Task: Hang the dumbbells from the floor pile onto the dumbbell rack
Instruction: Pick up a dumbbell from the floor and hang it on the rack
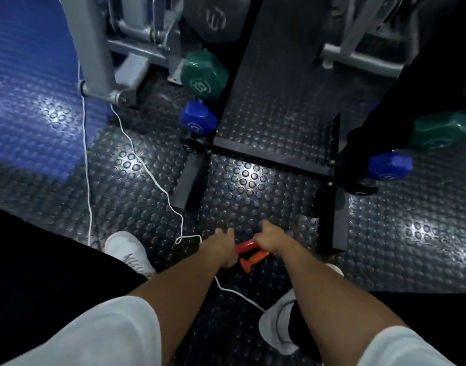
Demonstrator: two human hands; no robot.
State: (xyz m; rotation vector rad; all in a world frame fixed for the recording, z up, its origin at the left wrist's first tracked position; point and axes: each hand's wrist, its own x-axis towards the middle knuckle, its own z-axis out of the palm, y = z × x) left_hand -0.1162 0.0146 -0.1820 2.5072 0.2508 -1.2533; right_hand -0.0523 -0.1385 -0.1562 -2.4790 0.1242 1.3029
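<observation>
Both arms straight down, left hand (224,243) fingers curled, right hand (268,240) fisted, hands just apart.

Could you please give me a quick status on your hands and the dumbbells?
Right hand grips red dumbbell on floor. Left hand curled beside it, grip unclear. Orange dumbbell underneath. White cord trails across floor by the pile.

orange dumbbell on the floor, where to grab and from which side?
Grip the orange dumbbell by the narrow bar between its two wider ends, coming straight down from above. It lies flat on the studded floor beside the red dumbbell, so its sides look crowded, and both hands are already low over the pair.
</observation>
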